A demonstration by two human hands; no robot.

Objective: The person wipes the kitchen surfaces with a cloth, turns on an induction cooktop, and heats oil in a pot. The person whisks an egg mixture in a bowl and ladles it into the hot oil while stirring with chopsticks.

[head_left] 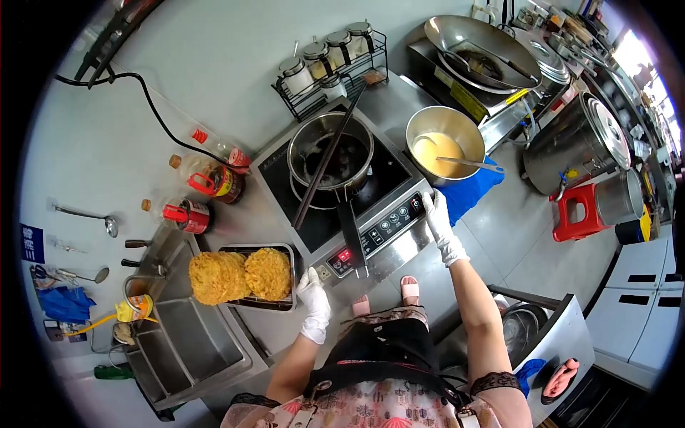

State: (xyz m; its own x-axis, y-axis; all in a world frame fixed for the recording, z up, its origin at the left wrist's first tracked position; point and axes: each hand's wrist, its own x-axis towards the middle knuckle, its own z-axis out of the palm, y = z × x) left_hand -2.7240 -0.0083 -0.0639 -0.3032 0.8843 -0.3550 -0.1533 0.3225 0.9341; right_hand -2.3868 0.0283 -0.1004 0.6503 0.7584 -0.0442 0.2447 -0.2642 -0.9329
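My left hand [314,305], in a white glove, rests at the front left corner of the induction cooker [385,164], beside the tray [293,279] of golden fried pieces [268,274]. At the cooker's right front corner lies my gloved right hand [440,227], fingers extended near the control panel [389,225]. On the cooker stands a pot [294,152] of dark liquid, its handle towards me, with long dark chopsticks [330,153] across the rim. What my left fingers hold, if anything, is hidden.
A steel bowl [466,128] of yellow batter with a ladle sits right of the cooker. Sauce bottles [187,216] and a sink [203,335] are at left. Behind are a jar rack [300,105] and a wok [524,60]. A red stool [576,210] stands at right.
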